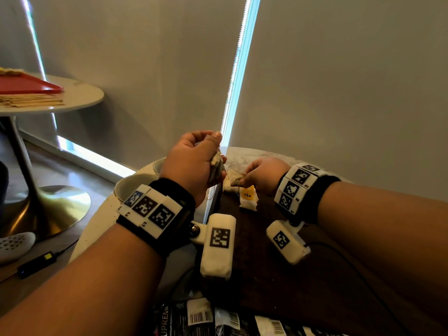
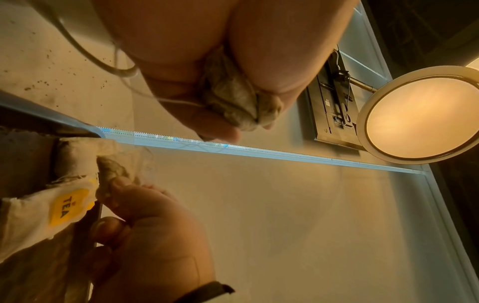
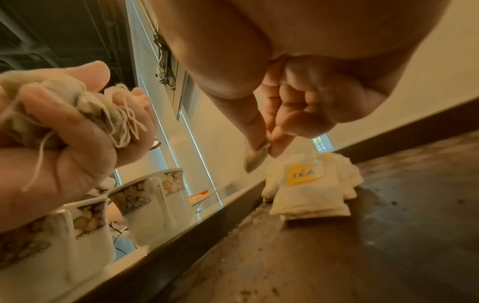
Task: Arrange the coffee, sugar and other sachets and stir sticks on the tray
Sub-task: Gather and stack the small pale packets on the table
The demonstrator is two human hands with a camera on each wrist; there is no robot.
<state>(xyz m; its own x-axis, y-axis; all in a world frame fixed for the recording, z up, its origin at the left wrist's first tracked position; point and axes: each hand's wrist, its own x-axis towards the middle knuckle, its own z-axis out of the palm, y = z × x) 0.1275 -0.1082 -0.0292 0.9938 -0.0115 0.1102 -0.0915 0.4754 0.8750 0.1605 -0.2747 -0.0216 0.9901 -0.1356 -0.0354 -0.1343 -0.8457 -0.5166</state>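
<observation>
Head view: above and behind both forearms, facing forward-down at dark tray (image 1: 278, 251). Left wrist view: close under palm, facing up toward ceiling lamp (image 2: 420, 114). Right wrist view: low, near tray surface. All share tea bag pile (image 1: 247, 198).

In my left hand (image 1: 194, 166) a crumpled bunch of tea bags (image 3: 77, 106) is squeezed tight, pale and rumpled, loose strings trailing — held up above the dark tray (image 1: 278, 275). My right hand (image 1: 264, 174) pinches one small brownish tea bag (image 3: 255, 156) by thumb and forefinger, just above a little stack of white tea bags with a yellow TEA tag (image 1: 248, 198) on the tray's far end. At the near edge lie dark sachets (image 1: 194, 316) with barcodes, flat, overlapping.
</observation>
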